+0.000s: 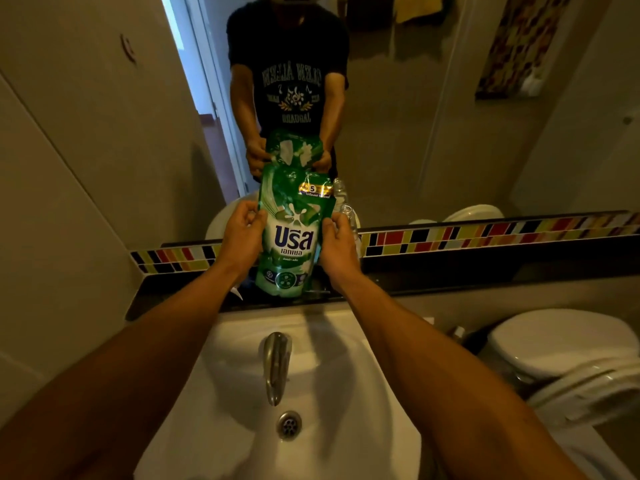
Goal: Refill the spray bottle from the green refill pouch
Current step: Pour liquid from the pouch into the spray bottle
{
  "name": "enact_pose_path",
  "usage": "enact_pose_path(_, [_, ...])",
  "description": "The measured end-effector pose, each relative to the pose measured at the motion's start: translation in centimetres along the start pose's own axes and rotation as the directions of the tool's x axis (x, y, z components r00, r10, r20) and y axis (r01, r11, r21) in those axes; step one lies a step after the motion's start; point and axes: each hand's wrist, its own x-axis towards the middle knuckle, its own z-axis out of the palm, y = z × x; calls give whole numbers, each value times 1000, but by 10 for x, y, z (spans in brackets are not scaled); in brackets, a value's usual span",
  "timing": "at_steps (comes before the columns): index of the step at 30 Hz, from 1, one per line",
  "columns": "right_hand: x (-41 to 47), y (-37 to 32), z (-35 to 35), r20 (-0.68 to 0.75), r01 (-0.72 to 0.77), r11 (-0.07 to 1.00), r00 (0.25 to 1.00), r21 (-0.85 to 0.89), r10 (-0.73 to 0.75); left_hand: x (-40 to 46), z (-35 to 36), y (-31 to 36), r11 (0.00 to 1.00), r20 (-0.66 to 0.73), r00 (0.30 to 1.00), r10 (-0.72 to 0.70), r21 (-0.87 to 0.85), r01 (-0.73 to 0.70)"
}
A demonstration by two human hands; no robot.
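At the centre of the frame, both hands are holding the green refill pouch (pixel 289 237) upright over a dark ledge (pixel 450 271) that is running across the picture behind the basin. The left hand (pixel 242 233) is gripping the pouch's left edge, fingers curled around it; the right hand (pixel 337 242) is pinching the right edge in the same way. The pouch's bottom is sitting at or just above the ledge; which of the two cannot be told.

Just right of the pouch, partly hidden by the right hand, the clear spray bottle (pixel 348 216) is standing on the ledge with its neck open.

A band of coloured mosaic tiles (pixel 485 233) is lining the wall above the ledge, and a mirror (pixel 398 133) is filling the upper middle of the frame, reflecting the person and the pouch. In the lower centre a white sink (pixel 346 375) is lying below the ledge, with a metal faucet (pixel 276 365) pointing toward the drain (pixel 288 425). At the right edge a white toilet (pixel 561 344) is standing with its lid closed. Beige walls are filling the left side.
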Motion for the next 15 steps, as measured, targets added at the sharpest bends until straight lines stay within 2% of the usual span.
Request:
enact_pose_path(5, [7,2,4,57,-171,974,985,149,164,7,1,15,999,-25,1000,-4,46,5])
enact_pose_path(8, [7,8,4,115,-218,951,974,218,197,13,-2,24,998,-26,1000,6,57,-5])
enact_pose_path(15, [-3,27,9,128,-258,946,963,195,237,19,4,30,998,38,999,-21,67,19])
